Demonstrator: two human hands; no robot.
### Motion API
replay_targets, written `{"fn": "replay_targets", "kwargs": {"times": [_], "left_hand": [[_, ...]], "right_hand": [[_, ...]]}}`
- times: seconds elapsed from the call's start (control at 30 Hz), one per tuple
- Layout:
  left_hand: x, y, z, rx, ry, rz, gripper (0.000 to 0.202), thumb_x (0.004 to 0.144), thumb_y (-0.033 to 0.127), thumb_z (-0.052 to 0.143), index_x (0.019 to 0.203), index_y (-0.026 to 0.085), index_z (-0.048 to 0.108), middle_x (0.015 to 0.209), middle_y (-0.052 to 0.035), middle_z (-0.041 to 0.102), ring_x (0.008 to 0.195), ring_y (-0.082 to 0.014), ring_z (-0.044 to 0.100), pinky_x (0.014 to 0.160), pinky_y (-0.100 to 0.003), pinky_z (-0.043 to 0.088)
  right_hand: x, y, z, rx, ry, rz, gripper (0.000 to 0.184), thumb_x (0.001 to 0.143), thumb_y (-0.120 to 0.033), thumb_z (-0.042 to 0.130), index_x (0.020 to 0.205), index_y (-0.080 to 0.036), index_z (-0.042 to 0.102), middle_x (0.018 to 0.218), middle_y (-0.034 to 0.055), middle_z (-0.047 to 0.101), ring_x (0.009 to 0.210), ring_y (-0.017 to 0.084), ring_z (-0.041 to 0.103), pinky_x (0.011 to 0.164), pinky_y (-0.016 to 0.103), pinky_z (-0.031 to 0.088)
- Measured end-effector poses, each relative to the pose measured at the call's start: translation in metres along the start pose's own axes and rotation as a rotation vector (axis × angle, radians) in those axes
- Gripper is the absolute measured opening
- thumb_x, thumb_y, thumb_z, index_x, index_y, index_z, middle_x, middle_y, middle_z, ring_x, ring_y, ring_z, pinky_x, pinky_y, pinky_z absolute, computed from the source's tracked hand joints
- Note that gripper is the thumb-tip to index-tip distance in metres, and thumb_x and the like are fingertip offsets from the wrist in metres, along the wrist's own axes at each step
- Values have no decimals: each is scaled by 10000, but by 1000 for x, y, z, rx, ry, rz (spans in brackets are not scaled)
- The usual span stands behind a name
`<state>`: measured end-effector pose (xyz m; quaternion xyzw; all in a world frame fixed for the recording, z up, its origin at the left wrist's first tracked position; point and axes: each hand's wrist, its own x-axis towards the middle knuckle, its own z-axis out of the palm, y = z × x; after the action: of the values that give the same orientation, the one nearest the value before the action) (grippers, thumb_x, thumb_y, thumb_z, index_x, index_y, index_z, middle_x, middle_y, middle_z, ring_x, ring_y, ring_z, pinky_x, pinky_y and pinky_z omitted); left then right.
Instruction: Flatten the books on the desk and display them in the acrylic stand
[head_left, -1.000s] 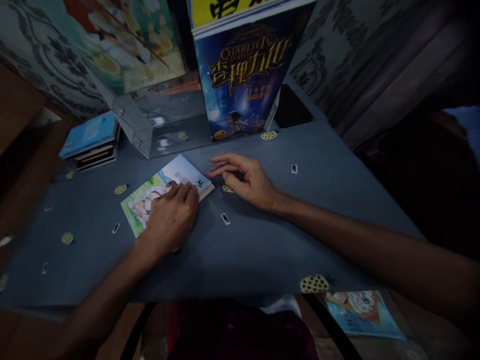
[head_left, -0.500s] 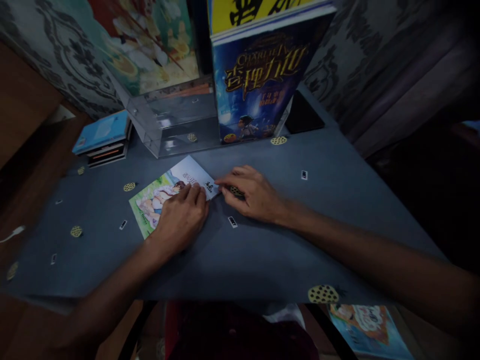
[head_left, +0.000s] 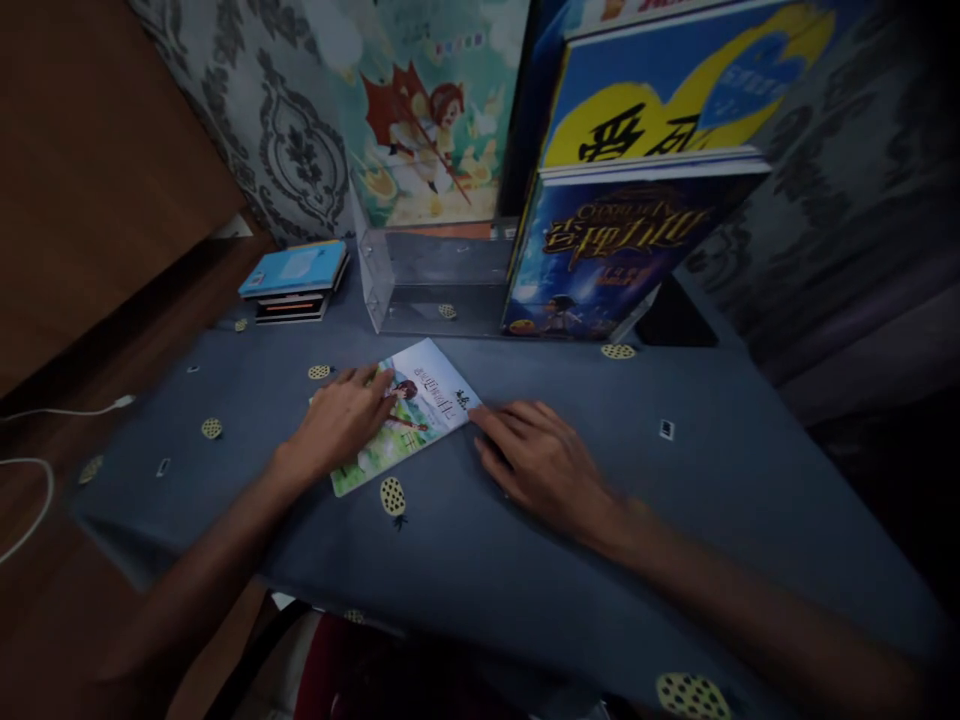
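Note:
A thin book (head_left: pixel 435 391) with a drawn figure and green grass on its cover lies flat and slanted on the cloth-covered table. My left hand (head_left: pixel 337 412) rests across its left part, fingers stretched over the cover and hiding some of the picture. My right hand (head_left: pixel 540 455) is at the book's right corner. Its index fingertip touches that corner, while the thumb sits lower and apart from it. Neither hand is wrapped around the book.
Behind the book stands a clear acrylic rack (head_left: pixel 439 260) holding upright books, among them a dark blue book (head_left: pixel 615 260). A small stack of books (head_left: pixel 296 280) lies at the back left. A black flat object (head_left: pixel 677 313) is right of the rack. A white cable (head_left: pixel 67 410) hangs at the left.
The view has shifted, so things appear farther right and lower. My left hand has slid from the cover's lower middle towards its left side, uncovering more picture. My right hand stays by the right corner.

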<state>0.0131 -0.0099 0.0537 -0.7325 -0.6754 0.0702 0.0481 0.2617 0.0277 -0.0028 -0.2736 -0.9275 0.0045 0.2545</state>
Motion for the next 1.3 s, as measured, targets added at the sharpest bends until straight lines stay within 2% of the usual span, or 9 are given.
{"fn": "replay_targets", "kwargs": {"times": [0.17,0.33,0.47,0.63,0.9,1.0,1.13,1.3], "left_hand": [[-15,-12,0,49,-66,-127,397,1068,377,383,1352,178,575,1315,-149,620,1137,-323,630,775,-388,570],[-17,-14,6,45,-22,-216,412,1062,404,387,1282,137,610,1240,-187,611,1146,-328,601,779,-380,568],[-11,-16,10,29,0,-238,408,1055,386,399,1230,101,632,1206,-214,607,1150,-345,588,774,-384,570],[-7,-16,9,12,13,-247,415,1054,392,405,1213,87,637,1185,-217,608,1161,-347,582,765,-372,570],[-6,-19,15,41,41,-220,451,1058,420,385,1243,88,628,1194,-203,596,1155,-336,586,770,-350,549],[-3,-21,19,23,76,-191,432,1055,396,402,1201,74,650,1187,-208,604,1126,-327,590,840,-381,539],[2,-23,23,7,123,-159,397,1042,363,447,1151,58,676,1170,-213,621,1102,-309,590,931,-417,510],[5,-24,20,12,104,-143,420,1048,373,433,1146,52,685,1185,-207,630,1099,-314,595,954,-422,490]], "right_hand": [[27,7,6,89,-91,2,363,1034,-305,437,1287,-137,636,1178,181,737,1080,307,638,911,449,495],[66,21,19,122,-130,25,420,1029,-343,449,1379,-159,590,1210,168,733,1171,313,627,1003,474,460],[82,34,35,111,-156,40,445,1022,-331,449,1414,-157,566,1337,168,688,1284,322,581,1068,507,431],[90,43,48,97,-187,74,463,1018,-335,451,1444,-180,546,1475,157,593,1371,334,522,1107,554,401],[92,46,53,111,-196,98,470,1029,-375,448,1456,-200,541,1524,139,547,1401,323,503,1134,575,378],[91,43,55,92,-188,104,459,1034,-367,436,1454,-215,544,1532,129,539,1412,314,494,1140,578,374],[92,38,54,60,-184,113,449,1035,-316,425,1440,-174,557,1531,149,535,1405,314,503,1152,576,368],[95,35,51,35,-195,124,454,1039,-301,409,1443,-151,553,1531,151,534,1393,310,514,1156,555,377]]}}
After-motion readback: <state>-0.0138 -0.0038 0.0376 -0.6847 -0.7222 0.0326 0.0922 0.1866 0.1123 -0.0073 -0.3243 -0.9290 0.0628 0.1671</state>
